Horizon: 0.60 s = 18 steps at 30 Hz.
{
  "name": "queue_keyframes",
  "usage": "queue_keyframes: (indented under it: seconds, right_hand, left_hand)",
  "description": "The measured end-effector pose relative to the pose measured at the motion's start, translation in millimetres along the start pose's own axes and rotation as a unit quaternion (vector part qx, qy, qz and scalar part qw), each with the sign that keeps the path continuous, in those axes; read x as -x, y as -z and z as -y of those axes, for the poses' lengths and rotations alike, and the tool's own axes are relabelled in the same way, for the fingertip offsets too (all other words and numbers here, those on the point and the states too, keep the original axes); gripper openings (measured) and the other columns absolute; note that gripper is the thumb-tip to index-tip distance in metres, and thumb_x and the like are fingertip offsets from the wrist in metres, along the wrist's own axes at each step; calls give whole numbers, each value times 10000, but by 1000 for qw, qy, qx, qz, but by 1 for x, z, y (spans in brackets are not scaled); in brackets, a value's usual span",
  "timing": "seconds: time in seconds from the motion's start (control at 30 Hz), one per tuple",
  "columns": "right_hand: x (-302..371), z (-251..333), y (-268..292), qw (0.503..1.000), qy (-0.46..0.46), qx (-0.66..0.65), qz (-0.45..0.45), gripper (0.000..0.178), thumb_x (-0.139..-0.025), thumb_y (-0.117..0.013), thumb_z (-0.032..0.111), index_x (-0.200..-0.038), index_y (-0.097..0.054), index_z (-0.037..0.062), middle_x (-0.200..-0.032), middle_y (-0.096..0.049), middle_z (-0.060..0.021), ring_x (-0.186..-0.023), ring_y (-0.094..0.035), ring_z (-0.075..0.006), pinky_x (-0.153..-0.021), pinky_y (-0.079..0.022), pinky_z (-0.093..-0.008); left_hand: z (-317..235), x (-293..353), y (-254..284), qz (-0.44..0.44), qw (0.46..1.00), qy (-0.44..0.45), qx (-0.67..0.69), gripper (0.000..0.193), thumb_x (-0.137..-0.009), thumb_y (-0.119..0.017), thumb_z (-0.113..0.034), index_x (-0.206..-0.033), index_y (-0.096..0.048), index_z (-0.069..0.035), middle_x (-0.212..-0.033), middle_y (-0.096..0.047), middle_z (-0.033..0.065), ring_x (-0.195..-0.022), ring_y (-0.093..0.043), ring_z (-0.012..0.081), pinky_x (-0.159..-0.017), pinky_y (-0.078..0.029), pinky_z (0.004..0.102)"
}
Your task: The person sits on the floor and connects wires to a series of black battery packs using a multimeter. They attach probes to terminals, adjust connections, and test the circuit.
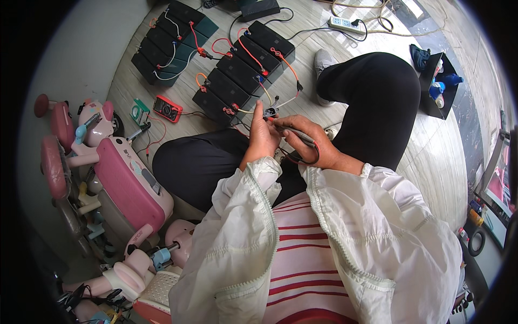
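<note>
Beside the batteries (231, 86), left hand (261, 139) pinches a connector (270, 112); right hand (313, 141), fingers curled, grips a probe (300, 134) (apparently testing). Steady contact required next.

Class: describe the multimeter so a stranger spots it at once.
From the nearer group of black batteries, look left of its near end. There lies the multimeter, its bright red casing setting it apart from the green item beside it.

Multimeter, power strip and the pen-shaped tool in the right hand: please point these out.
Multimeter (168, 109): head view, middle of its front.
Power strip (345, 25): head view, its white body.
Pen-shaped tool (302, 136): head view, its handle.
</note>
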State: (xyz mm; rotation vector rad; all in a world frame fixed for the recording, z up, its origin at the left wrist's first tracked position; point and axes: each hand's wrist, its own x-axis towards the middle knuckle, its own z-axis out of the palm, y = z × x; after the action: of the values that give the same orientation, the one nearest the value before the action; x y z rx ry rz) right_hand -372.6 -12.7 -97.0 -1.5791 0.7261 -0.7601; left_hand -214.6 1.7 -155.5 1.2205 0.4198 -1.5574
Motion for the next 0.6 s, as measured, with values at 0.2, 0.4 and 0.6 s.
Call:
queue_keyframes:
  seconds: [0.2,0.4,0.6]
  right_hand:
    - [1,-3,-2,1000,-5,12,0,294,-926,-527,95,-1193,-593,-8,-1104,-629,-161,-1034,-616,-261,-904,-471,-351]
    - [3,0,-2,982,-111,-114,-105,217,-899,-575,116,-1070,-608,-12,-1068,-632,-158,-949,-640,-242,-859,-495,-348]
    - [-1,-4,1,932,-191,-235,-197,258,-975,-489,159,-1134,-525,-41,-1120,-615,-149,-935,-661,-213,-825,-546,-315]
  left_hand:
    - [3,-5,-1,-21,999,-26,-20,560,-854,-585,-617,-960,-520,-72,-856,-490,52,-779,-507,200,-651,-432,374]
    - [0,7,-6,37,999,28,22,453,-895,-597,-502,-902,-548,-52,-799,-568,52,-744,-558,184,-676,-497,339]
    - [5,-9,2,30,998,10,56,412,-950,-541,-437,-933,-579,-28,-780,-587,58,-701,-559,163,-664,-506,290]
